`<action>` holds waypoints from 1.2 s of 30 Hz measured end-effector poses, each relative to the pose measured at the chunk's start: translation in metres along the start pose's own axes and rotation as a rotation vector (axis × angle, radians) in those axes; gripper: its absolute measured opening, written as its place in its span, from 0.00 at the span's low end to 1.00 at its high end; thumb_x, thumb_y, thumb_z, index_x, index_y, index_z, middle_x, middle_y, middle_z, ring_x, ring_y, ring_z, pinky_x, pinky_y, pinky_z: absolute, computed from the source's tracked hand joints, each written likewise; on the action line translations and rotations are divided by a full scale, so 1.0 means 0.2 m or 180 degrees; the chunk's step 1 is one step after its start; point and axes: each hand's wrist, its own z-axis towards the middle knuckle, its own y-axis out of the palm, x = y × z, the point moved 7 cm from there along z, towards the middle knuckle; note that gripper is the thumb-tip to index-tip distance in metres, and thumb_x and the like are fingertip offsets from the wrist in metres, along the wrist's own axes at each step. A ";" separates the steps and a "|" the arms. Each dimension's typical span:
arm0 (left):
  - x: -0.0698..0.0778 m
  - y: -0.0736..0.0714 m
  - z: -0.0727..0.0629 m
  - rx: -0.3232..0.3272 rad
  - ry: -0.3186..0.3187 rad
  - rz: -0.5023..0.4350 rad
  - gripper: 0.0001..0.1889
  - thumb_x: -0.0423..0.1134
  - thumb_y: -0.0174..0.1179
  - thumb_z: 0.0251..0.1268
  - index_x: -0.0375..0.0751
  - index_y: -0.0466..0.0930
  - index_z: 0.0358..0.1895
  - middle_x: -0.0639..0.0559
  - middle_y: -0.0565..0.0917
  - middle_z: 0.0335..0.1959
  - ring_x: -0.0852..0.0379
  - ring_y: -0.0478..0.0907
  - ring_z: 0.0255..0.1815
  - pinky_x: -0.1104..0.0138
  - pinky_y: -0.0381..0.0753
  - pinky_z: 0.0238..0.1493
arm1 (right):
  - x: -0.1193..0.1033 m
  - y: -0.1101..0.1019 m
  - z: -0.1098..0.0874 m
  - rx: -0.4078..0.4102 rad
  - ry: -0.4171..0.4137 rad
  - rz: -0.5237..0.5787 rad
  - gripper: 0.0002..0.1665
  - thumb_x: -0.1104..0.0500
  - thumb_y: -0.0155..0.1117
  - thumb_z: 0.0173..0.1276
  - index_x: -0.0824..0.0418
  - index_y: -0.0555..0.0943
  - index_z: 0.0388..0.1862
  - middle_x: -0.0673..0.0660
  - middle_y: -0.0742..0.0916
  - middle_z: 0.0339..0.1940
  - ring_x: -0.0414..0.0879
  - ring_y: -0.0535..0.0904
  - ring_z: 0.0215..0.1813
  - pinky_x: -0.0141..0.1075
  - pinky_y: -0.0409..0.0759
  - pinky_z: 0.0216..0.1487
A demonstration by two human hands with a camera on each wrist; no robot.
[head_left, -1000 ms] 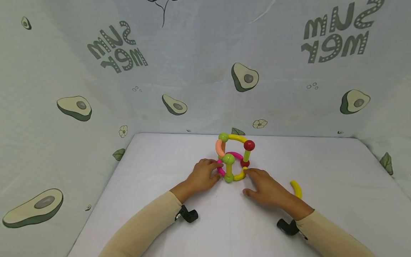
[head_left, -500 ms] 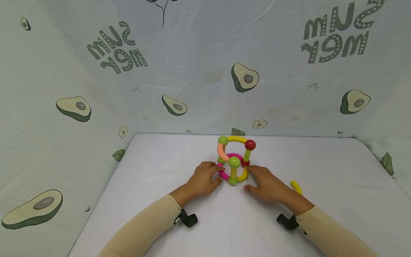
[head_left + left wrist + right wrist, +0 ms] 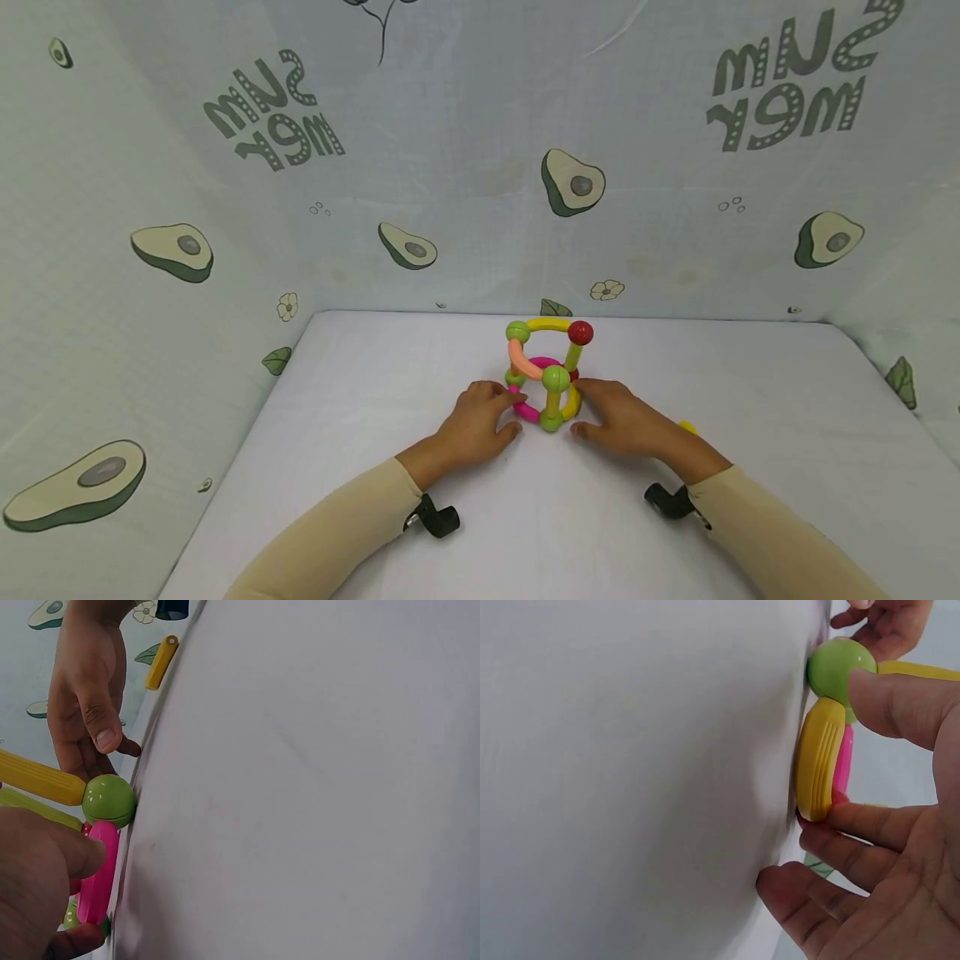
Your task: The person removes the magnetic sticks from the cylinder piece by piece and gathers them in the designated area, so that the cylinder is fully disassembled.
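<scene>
A toy frame of curved and straight rods joined by green balls and red balls stands upright on the table, towards its back. My left hand is at its left side, holding the pink curved rod of the base between thumb and a finger. On the other side my right hand reaches in with loosely extended fingers. Its fingertips touch the end of the yellow curved rod, while its thumb overlaps a green ball in the right wrist view.
A loose yellow curved rod lies right of the frame, mostly hidden behind my right wrist. The white table ends at a cloth backdrop printed with avocados. Black wrist cameras hang below both sleeves.
The toy frame has turned on the table: its front green balls have shifted to the right. My right hand has moved slightly away from me, covering more of the loose yellow rod.
</scene>
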 end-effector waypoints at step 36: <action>0.15 -0.32 0.02 0.1443 0.0093 -0.0891 0.27 0.49 0.71 0.66 0.50 0.79 0.67 0.42 0.71 0.63 0.47 0.71 0.64 0.51 0.77 0.61 | -0.39 -0.28 -0.14 0.1505 -0.0741 0.0110 0.28 0.59 0.79 0.62 0.59 0.82 0.61 0.53 0.85 0.44 0.48 0.80 0.45 0.42 0.85 0.41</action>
